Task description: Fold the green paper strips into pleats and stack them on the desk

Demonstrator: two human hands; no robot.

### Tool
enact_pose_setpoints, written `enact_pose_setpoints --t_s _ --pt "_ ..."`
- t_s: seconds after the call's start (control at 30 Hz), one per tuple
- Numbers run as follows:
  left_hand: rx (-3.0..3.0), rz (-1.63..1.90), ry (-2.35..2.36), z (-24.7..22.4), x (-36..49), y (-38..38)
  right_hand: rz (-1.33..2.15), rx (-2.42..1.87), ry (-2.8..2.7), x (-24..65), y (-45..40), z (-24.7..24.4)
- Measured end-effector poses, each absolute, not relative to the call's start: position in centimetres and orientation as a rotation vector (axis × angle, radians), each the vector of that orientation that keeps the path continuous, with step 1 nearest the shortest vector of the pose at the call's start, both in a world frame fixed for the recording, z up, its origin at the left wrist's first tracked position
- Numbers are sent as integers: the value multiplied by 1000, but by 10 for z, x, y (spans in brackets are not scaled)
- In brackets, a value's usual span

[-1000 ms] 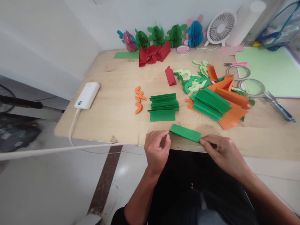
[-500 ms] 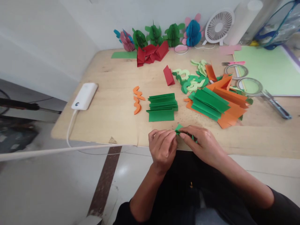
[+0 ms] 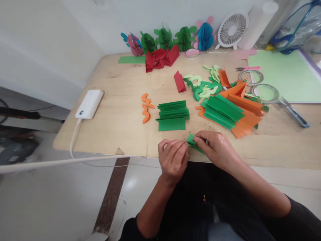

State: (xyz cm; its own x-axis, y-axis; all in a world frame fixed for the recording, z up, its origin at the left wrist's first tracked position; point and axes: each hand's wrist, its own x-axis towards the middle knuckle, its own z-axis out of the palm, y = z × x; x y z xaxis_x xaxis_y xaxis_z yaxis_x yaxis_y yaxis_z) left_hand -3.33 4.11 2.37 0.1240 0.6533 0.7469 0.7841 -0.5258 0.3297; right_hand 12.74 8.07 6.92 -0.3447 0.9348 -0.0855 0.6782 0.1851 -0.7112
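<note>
At the table's front edge, my left hand (image 3: 173, 156) is closed, its fingertips pinching the left end of a small piece of folded green paper (image 3: 194, 144). My right hand (image 3: 217, 147) grips the same paper from the right, thumb and forefinger together on its upper part. Fingers hide much of this paper. Just beyond my hands lies a stack of pleated green paper (image 3: 172, 115). Another pleated green paper stack (image 3: 223, 112) rests to the right on folded orange paper (image 3: 248, 124). Two wavy orange paper cutouts (image 3: 146, 112) lie to the left.
Green wavy cutouts (image 3: 207, 87) and a folded red paper (image 3: 180, 82) lie mid-table. Paper figures (image 3: 184, 38), red folded papers (image 3: 162, 58) and a white fan (image 3: 232, 29) line the back. Tape rolls (image 3: 265, 93), a box cutter (image 3: 294, 112) and a cabled white power bank (image 3: 89, 103) flank them.
My right hand has shifted its fingers slightly up along the green paper, and more of that paper shows between my hands. My left hand stays nearly in place.
</note>
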Motion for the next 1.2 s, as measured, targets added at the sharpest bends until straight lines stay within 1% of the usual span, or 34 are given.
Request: enact_pose_setpoints --t_s 0.43,0.67,0.77,0.9,1.03,1.13,1.2 --pt "-2298 -1322 -1379 24 -34 39 950 -1514 -2202 127 86 77" --pt "-2157 -1353 -1515 23 -58 35 687 -1671 -1742 156 85 86" --pt "-2064 -1319 -1591 18 -71 33 603 -1684 -1682 166 75 84" --pt "-1959 -1242 -1736 18 -79 29 530 -1550 -1849 168 64 77" --pt "-1935 -1342 -1712 32 -61 17 480 -1335 -2123 161 60 73" --pt "-2176 -1426 -1648 40 -36 11 398 -1230 -2332 156 58 69" --pt "-2385 -1412 -1687 40 -19 10 338 -1198 -2438 156 54 64"
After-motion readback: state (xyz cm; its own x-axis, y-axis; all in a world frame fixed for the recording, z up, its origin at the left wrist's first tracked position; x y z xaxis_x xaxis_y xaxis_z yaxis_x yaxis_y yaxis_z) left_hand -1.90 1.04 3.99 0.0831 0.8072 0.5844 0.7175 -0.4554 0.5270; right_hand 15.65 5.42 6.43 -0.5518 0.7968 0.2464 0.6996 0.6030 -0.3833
